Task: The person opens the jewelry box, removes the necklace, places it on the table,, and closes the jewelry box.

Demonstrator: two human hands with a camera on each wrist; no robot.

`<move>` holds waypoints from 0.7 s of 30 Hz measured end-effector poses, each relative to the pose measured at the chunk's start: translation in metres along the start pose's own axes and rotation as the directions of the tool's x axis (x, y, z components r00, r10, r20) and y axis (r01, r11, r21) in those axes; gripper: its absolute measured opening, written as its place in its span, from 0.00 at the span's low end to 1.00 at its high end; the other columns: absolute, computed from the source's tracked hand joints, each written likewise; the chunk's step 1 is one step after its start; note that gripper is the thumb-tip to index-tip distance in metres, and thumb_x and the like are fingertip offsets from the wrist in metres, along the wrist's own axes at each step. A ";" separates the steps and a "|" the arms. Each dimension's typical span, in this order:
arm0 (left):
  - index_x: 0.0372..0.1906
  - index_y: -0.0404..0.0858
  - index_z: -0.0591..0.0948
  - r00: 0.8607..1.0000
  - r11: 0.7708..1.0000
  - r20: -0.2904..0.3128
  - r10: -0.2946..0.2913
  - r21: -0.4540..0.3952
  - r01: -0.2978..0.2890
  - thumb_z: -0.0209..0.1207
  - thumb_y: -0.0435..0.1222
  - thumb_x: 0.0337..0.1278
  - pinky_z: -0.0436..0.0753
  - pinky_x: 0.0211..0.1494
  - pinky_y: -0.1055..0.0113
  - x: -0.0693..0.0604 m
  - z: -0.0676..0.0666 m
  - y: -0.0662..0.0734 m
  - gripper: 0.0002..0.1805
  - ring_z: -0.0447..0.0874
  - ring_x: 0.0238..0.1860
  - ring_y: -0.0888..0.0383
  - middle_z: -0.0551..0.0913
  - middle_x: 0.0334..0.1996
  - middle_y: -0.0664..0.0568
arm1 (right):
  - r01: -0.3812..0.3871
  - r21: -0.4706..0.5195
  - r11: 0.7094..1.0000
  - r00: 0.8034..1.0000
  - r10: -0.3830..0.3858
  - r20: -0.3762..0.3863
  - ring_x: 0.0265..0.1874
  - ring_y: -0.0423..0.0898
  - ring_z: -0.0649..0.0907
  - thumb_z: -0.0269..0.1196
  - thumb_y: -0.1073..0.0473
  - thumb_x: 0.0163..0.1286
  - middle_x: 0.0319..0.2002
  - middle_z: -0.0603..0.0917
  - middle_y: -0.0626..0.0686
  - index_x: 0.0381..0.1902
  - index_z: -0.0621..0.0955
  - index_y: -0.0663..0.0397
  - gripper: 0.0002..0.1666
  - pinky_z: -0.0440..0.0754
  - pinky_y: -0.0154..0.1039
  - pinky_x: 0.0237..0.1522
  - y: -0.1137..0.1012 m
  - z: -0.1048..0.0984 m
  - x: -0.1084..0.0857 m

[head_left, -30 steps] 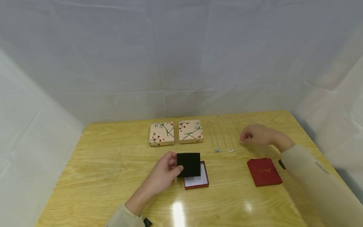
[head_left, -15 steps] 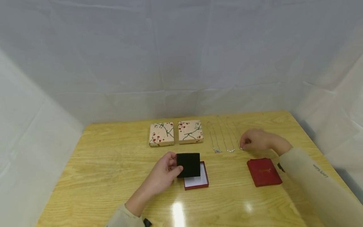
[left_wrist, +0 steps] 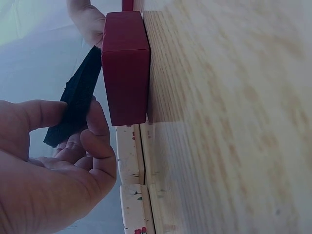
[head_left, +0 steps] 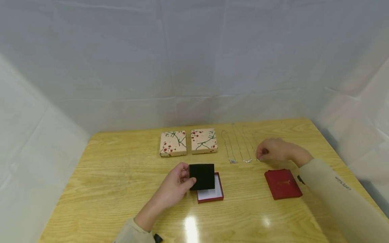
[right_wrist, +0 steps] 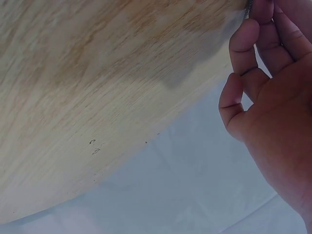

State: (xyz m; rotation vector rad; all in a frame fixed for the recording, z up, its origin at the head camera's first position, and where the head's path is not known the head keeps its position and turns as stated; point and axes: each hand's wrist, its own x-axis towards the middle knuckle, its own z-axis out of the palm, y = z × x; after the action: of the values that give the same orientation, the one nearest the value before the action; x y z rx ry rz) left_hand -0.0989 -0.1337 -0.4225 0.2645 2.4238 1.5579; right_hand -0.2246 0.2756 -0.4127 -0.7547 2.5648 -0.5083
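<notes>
In the head view my left hand pinches a black square pad between thumb and fingers. The pad is tilted over a small open red box with a white inside, hiding part of it. To the right, the fingertips of my right hand pinch the lower end of a thin silver necklace on the table. Beside it lie a necklace with a row of small beads and another with a silver pendant. In the right wrist view, only a sliver of chain shows at my fingertips.
Two cream boxes, a left one and a right one, with a red blossom pattern stand at the back. A red square lid with gold lettering lies near my right forearm. White cloth surrounds the wooden table.
My right hand has moved slightly toward the table's front, bringing the necklace's lower end level with the other two. My left hand and the pad have stayed put.
</notes>
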 end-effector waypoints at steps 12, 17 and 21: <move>0.64 0.30 0.73 1.000 1.000 0.004 0.015 -0.001 -0.015 0.64 0.34 0.72 0.85 0.38 0.61 -0.001 0.001 0.002 0.22 0.81 0.39 0.53 0.86 0.44 0.46 | 0.010 -0.001 1.000 1.000 -0.010 -0.027 0.40 0.42 0.80 0.69 0.59 0.75 0.36 0.84 0.38 0.36 0.86 0.40 0.06 0.52 0.83 0.66 0.003 0.001 0.001; 0.65 0.31 0.73 1.000 1.000 -0.002 0.008 0.004 -0.008 0.64 0.35 0.72 0.86 0.42 0.60 -0.001 0.002 0.002 0.23 0.82 0.43 0.52 0.86 0.47 0.44 | 0.027 0.018 0.999 0.999 -0.027 -0.032 0.39 0.41 0.80 0.69 0.60 0.74 0.35 0.84 0.39 0.36 0.86 0.41 0.06 0.68 0.69 0.62 0.004 0.001 0.000; 0.67 0.31 0.73 1.000 1.000 -0.010 0.002 0.008 -0.002 0.64 0.35 0.72 0.87 0.45 0.58 0.000 0.002 0.004 0.24 0.83 0.46 0.51 0.86 0.50 0.43 | 0.044 0.021 0.999 0.998 -0.043 -0.056 0.39 0.41 0.80 0.68 0.62 0.74 0.37 0.85 0.40 0.39 0.87 0.43 0.06 0.81 0.49 0.48 0.005 -0.001 -0.001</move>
State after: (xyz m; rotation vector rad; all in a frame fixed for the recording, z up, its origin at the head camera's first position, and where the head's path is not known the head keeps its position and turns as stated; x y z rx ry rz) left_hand -0.0982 -0.1307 -0.4195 0.2605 2.4386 1.5544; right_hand -0.2264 0.2802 -0.4140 -0.8011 2.5937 -0.5786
